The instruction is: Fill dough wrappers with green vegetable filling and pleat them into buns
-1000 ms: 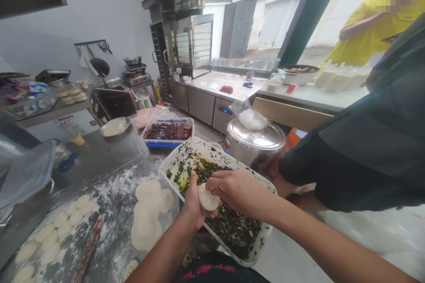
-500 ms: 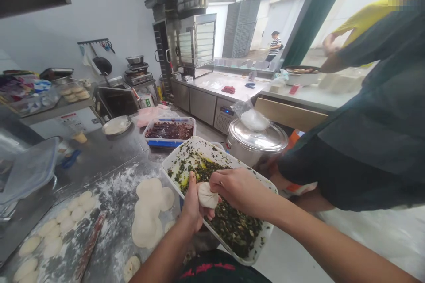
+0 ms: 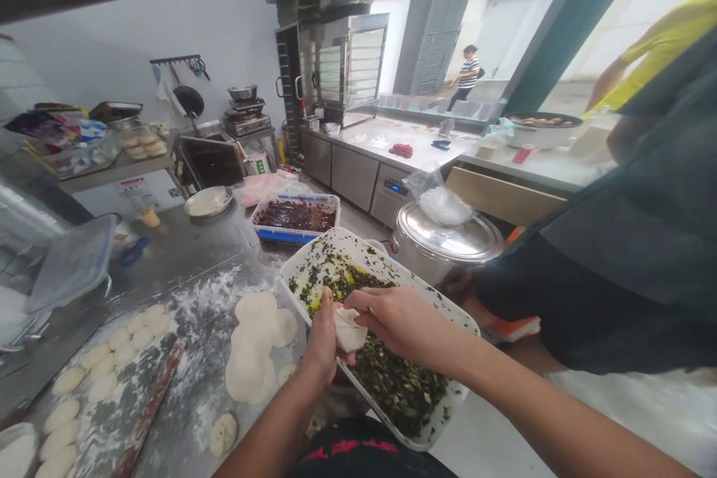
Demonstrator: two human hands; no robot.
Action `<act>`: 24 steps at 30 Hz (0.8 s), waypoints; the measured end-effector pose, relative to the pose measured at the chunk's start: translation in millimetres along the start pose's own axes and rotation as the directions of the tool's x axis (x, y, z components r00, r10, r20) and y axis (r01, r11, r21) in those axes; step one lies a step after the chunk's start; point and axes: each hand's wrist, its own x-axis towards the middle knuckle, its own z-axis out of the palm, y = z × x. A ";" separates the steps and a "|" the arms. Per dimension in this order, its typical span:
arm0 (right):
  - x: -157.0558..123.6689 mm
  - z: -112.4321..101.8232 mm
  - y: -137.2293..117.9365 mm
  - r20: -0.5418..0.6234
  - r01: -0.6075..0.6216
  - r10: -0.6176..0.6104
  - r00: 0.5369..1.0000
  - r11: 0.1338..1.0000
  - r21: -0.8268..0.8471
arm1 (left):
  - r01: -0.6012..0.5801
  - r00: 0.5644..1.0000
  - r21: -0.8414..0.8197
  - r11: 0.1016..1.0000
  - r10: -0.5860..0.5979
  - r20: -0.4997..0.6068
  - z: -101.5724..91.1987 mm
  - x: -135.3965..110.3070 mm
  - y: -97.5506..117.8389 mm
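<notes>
Round white dough piece (image 3: 349,331), soft, folded at top: cupped in the left hand (image 3: 322,343), its upper edge pinched by the right hand (image 3: 392,317); held above a white rectangular plastic tub (image 3: 392,269) of chopped dark-green filling (image 3: 406,388). Right fingertips shifted slightly leftward across the top since half a second ago; edge judged still being gathered

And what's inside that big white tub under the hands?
The white tub holds chopped dark green filling, with bits stuck on its walls. The left hand, right hand and dough bun cover part, so what's directly beneath them can't be seen.
</notes>
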 end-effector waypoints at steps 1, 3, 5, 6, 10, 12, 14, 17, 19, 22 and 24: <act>0.9 0.7 -0.6 0.008 0.007 -0.007 1.000 1.000 -0.007 | 0.007 1.000 -0.013 1.000 -0.007 0.009 -2.3 -0.4 0.3; 3.0 2.0 -2.2 0.013 0.002 -0.002 1.000 1.000 -0.015 | 0.020 0.998 -0.066 0.998 -0.016 0.057 -6.1 -1.4 -0.2; 5.1 3.1 -4.1 0.004 -0.017 0.017 1.000 1.000 -0.004 | 0.018 0.997 -0.134 0.991 -0.007 0.079 -8.5 -2.7 -3.4; 6.3 3.8 -4.8 0.005 -0.025 0.025 1.000 1.000 0.002 | 0.015 0.998 -0.162 0.987 -0.004 0.068 -9.4 -3.2 -6.1; 11.6 7.6 -7.3 0.057 -0.019 0.019 0.998 1.000 0.003 | 0.058 0.997 -0.203 0.977 -0.067 -0.035 -12.9 -5.1 -17.2; 14.9 9.6 -9.6 0.086 0.027 -0.029 0.996 0.999 0.019 | 0.100 0.992 -0.186 0.977 -0.113 -0.058 -16.2 -7.0 -18.4; 19.1 12.4 -13.4 0.111 0.099 -0.104 0.988 0.994 0.046 | 0.133 0.984 -0.172 0.976 -0.151 -0.097 -20.7 -10.2 -16.9; 26.8 21.9 -20.3 0.154 0.207 -0.213 0.965 0.977 0.057 | 0.159 0.974 -0.207 0.965 -0.187 -0.125 -30.2 -18.0 -15.4; 32.9 33.0 -24.9 0.162 0.234 -0.239 0.958 0.971 0.049 | 0.116 0.979 -0.271 0.955 -0.156 -0.129 -38.1 -24.6 -18.1; 43.6 53.3 -32.7 0.147 0.233 -0.241 0.959 0.970 0.070 | -0.069 0.975 -0.352 0.934 -0.012 -0.224 -52.1 -34.6 -26.1; 50.7 65.3 -40.9 0.153 0.274 -0.287 0.946 0.957 0.096 | -0.148 0.954 -0.360 0.921 0.036 -0.299 -62.7 -40.5 -31.1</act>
